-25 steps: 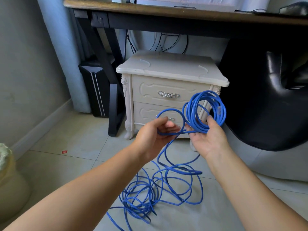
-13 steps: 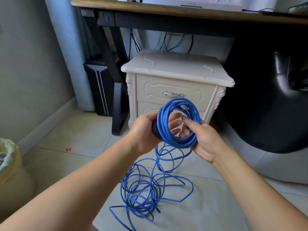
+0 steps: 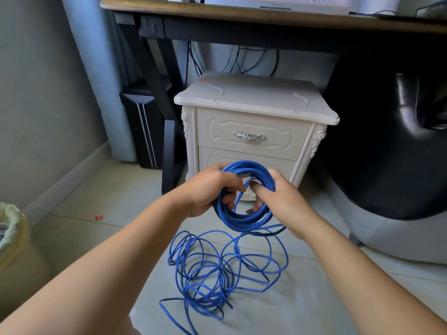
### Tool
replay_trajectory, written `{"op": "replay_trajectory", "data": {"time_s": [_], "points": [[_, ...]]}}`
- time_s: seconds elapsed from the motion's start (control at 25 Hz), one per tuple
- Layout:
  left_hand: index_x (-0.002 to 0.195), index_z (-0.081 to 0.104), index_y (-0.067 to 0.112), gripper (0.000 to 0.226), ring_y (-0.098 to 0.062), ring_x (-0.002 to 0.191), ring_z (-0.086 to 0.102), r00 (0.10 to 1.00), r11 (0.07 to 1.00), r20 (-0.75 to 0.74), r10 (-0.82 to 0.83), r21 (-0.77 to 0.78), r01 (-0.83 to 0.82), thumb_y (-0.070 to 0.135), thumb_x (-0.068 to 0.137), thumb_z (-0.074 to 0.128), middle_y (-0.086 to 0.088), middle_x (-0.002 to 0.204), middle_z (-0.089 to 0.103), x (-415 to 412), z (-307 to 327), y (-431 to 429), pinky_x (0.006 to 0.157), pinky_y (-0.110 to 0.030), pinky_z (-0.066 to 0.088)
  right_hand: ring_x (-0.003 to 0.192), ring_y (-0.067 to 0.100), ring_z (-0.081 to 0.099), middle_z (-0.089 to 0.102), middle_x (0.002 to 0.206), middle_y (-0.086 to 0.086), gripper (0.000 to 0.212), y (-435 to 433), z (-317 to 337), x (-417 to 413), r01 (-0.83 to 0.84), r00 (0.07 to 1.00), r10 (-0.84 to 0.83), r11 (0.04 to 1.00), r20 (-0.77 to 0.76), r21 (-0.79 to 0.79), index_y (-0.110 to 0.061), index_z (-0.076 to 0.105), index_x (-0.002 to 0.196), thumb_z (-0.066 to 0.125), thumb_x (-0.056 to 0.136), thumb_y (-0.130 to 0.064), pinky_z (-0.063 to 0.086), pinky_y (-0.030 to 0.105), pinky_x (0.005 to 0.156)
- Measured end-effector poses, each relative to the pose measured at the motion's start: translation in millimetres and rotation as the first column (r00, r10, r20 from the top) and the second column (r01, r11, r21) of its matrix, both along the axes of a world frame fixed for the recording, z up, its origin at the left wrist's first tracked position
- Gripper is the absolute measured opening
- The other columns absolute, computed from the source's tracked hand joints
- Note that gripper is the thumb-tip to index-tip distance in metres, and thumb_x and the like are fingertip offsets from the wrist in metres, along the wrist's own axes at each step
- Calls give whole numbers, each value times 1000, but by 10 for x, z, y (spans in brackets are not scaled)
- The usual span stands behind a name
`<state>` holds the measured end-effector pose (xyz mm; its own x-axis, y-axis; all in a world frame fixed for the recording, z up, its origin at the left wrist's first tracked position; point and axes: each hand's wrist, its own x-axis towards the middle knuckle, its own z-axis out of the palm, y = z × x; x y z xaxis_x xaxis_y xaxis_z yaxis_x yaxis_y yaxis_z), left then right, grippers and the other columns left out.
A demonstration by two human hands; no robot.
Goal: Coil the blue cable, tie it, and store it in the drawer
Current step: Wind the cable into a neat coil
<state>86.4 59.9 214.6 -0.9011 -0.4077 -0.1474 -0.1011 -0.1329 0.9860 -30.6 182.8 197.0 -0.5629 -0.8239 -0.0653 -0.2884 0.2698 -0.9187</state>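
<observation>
A round coil of blue cable point(image 3: 244, 220) hangs between my two hands in front of the white nightstand. My left hand point(image 3: 210, 189) grips the coil's left side, fingers curled through the loop. My right hand point(image 3: 280, 201) holds the coil's right side, with its thumb inside the loop. The rest of the blue cable lies in a loose tangle point(image 3: 217, 274) on the floor tiles below the coil. The nightstand's upper drawer point(image 3: 251, 139) is closed and carries a silver handle; my hands hide most of the lower drawer.
The white nightstand point(image 3: 254, 100) stands under a dark wooden desk point(image 3: 242, 15). A black computer tower point(image 3: 142, 124) stands left of it, a black leather chair point(image 3: 391, 141) to the right. A lined bin point(image 3: 12, 238) sits at the far left.
The coil came from my right hand alone to between both hands. It has since tilted flatter and dropped lower, and more loose cable shows on the floor.
</observation>
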Motion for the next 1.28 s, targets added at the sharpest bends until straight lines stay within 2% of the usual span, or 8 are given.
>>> {"op": "replay_trajectory", "data": {"time_s": [0.16,0.28,0.44,0.56,0.76,0.88,1.12,1.28], "points": [[75,37,7,19,-14,41,21,999,1000,-33,4,31,-3,-4,65,48,-3,59,20,41,64,-105,43,-20,25,83,24,66,65,91,14,39,103,209,-242,-31,817,160,971,554,-236,-7,59,118,50,92,-34,54,42,82],[75,21,13,33,-14,41,19,999,999,-37,-32,42,34,-6,65,46,-6,65,14,56,72,-123,43,-19,23,93,14,61,62,96,1,24,93,232,-366,122,975,-79,972,210,-201,-21,64,104,48,94,-7,51,24,80],[70,36,13,22,-13,40,21,997,997,-14,-71,31,72,-6,66,45,-5,63,16,42,73,-84,43,-18,22,75,-1,62,72,93,-5,10,55,124,-242,-78,991,78,997,-112,6,-23,68,95,63,93,-14,45,7,65],[80,46,9,19,-15,43,20,1000,1000,8,9,-22,-9,-6,68,48,-5,63,16,42,52,-139,43,-18,25,46,2,50,56,53,-6,22,60,191,-285,20,1000,-17,993,21,-117,-15,65,70,63,92,-18,43,14,52],[72,44,12,28,-15,46,19,977,979,-63,203,-12,-204,-13,83,41,-1,58,20,6,11,-165,43,-23,22,57,13,47,53,66,-5,22,16,193,-214,38,952,9,988,305,-147,-23,63,79,54,94,-36,38,26,51],[62,45,16,35,-15,45,20,943,948,-102,318,61,-313,-11,83,42,-1,58,20,-47,-17,-114,42,-23,24,69,14,46,52,84,-4,57,-27,81,-144,5,958,25,995,286,-103,-23,55,106,64,74,-70,39,27,54],[57,50,18,39,-15,48,18,901,885,-149,407,310,-348,-10,84,40,-1,59,18,-145,-73,151,46,-26,20,74,18,55,59,74,-2,29,-103,-30,-118,164,952,-145,985,270,-48,-21,59,99,73,81,-38,44,33,69],[70,41,14,28,-15,48,28,912,882,-157,379,359,-305,-9,87,40,-1,58,26,-197,-174,275,49,-26,32,70,23,68,64,67,6,14,-128,-59,-90,300,863,-209,945,461,-133,-7,62,98,66,86,-13,54,45,84]]}}
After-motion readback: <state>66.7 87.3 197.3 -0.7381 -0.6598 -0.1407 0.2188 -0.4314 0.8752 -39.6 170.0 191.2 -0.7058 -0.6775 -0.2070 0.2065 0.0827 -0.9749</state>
